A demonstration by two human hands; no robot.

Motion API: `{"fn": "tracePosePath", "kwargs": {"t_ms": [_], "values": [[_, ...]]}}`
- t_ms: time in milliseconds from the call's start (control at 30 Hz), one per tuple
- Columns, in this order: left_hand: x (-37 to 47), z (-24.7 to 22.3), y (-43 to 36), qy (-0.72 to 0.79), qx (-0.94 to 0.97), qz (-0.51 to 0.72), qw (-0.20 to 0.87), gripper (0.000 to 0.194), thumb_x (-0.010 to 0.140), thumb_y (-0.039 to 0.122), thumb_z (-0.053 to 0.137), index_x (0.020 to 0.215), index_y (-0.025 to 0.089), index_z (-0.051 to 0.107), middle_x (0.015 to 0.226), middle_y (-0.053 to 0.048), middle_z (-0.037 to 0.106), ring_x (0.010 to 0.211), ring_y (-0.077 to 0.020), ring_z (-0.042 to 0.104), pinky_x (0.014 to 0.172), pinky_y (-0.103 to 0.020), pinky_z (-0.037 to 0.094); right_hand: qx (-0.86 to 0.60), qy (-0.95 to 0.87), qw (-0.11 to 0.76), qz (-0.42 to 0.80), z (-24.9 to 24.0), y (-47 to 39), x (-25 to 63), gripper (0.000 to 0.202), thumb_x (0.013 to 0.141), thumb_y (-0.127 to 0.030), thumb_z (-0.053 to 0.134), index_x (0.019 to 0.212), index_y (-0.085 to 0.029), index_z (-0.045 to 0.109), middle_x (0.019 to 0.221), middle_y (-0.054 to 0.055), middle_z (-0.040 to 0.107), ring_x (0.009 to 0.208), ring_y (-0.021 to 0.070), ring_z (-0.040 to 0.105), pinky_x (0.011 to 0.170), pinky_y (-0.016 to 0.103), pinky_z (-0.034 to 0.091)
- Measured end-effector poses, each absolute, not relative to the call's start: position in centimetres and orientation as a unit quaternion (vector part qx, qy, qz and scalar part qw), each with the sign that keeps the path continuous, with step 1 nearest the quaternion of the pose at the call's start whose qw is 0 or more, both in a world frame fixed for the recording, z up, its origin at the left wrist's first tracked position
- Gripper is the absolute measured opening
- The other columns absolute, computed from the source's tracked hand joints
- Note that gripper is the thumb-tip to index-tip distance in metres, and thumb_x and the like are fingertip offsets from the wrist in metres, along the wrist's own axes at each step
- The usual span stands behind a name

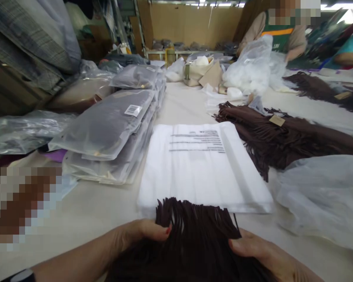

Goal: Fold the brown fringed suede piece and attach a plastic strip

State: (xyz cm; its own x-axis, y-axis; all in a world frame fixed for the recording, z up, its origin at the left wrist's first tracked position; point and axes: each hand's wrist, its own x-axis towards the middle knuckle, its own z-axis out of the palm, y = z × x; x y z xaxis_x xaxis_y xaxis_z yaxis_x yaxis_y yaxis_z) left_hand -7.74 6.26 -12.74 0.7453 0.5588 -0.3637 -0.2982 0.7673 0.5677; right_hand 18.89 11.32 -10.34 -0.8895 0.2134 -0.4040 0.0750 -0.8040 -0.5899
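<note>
A dark brown fringed fabric piece [194, 250] lies at the bottom middle, its fringe tips pointing away from me over the near edge of a stack of white plastic bags [194, 168] with printed text. My left hand [144, 233] holds the fabric's left side, thumb on top. On the right side my right hand [253, 248] grips it, also with the thumb on top. The other fingers of both hands are hidden under the fabric.
Packed grey garments in clear bags [106, 121] are stacked at the left. More brown fringed fabric [282, 137] with a tan tag lies at the right, near a loose clear bag [326, 196]. A person in a green apron [278, 35] stands behind crumpled plastic [250, 66].
</note>
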Motion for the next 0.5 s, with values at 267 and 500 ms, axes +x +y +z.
{"fn": "tracePosePath", "kwargs": {"t_ms": [267, 500], "values": [[-6.5, -5.0, 3.7, 0.307, 0.728, 0.105, 0.605, 0.052, 0.079, 0.021, 0.061, 0.13, 0.022, 0.048, 0.117, -0.004, 0.064, 0.113, -0.0245, 0.056, 0.097, -0.031, 0.045, -0.124, -0.87, 0.187, 0.439, -11.6, 6.2, 20.3, 0.034, 0.092, -0.023, 0.044, 0.123, -0.024, 0.057, 0.118, 0.004, 0.065, 0.122, 0.0171, 0.049, 0.107, 0.032, 0.034], [-4.5, -8.4, -5.7, 0.282, 0.941, 0.096, 0.158, 0.05, 0.086, 0.017, 0.055, 0.134, 0.022, 0.041, 0.135, -0.008, 0.048, 0.131, -0.0208, 0.036, 0.109, -0.038, 0.031, -0.05, -0.974, 0.223, -0.006, -14.2, 0.2, 21.8, 0.032, 0.094, -0.028, 0.044, 0.122, -0.016, 0.055, 0.125, -0.001, 0.059, 0.129, 0.0125, 0.039, 0.113, 0.037, 0.016]]}}
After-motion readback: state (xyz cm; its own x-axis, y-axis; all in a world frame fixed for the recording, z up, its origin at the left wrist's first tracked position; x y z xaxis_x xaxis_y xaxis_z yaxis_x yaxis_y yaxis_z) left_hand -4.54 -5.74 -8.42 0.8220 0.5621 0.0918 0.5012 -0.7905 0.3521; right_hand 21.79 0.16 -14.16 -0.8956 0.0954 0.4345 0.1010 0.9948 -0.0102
